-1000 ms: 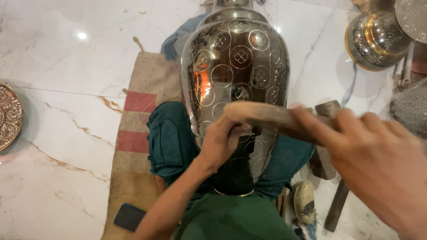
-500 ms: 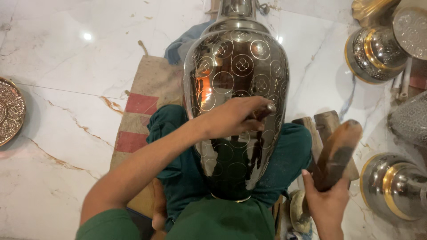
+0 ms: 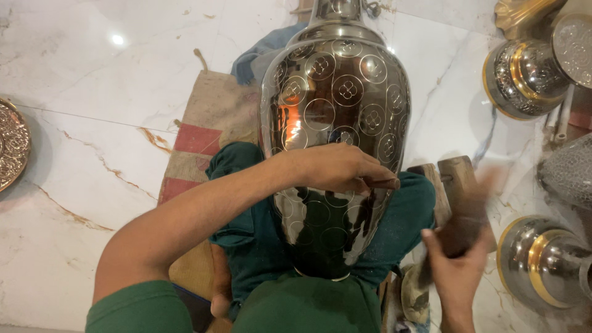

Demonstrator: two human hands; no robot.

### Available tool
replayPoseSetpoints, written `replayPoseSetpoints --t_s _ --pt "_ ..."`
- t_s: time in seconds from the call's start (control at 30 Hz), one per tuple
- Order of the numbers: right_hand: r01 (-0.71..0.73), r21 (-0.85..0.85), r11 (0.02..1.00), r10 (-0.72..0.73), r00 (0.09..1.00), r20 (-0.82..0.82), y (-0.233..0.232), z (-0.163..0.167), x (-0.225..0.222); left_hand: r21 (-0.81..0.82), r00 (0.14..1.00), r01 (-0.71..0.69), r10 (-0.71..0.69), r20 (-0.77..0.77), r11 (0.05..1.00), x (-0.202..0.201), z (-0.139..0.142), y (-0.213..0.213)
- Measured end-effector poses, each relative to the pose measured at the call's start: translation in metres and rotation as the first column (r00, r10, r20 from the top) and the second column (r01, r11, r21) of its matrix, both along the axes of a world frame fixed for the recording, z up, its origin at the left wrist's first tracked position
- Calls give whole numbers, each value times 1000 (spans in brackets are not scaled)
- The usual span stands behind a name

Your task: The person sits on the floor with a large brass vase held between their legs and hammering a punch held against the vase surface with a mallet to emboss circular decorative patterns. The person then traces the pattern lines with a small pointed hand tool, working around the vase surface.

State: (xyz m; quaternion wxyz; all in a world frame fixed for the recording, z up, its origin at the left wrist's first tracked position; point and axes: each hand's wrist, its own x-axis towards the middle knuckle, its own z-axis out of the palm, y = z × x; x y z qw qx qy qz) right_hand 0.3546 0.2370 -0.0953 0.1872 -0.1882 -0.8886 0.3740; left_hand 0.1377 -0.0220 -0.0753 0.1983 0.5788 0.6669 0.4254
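Engraved silver vase [image 3: 336, 111] across lap, wooden mallet [image 3: 465, 209] blurred

Floor's polished white marble [image 3: 92, 74] with rusty-brown veins and a bright ceiling light glare up top left. A striped burlap mat [image 3: 203, 135] with red bands lies on it, blue cloth [image 3: 259, 52] bunched at its far end. Engraved brass plate [image 3: 12, 145] at the left edge, shiny silver-and-gold metal pots [image 3: 524, 77] crowd the right side.
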Motion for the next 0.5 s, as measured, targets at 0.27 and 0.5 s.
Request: replayPoseSetpoints --t_s 0.27,0.5 --pt "-74 249 966 44 991 126 6 21 -11 49 998 -46 49 -49 998 3 -8 -4" --pt "-363 532 765 174 912 371 3 85 -43 163 952 -305 306 21 938 26 -17 -20"
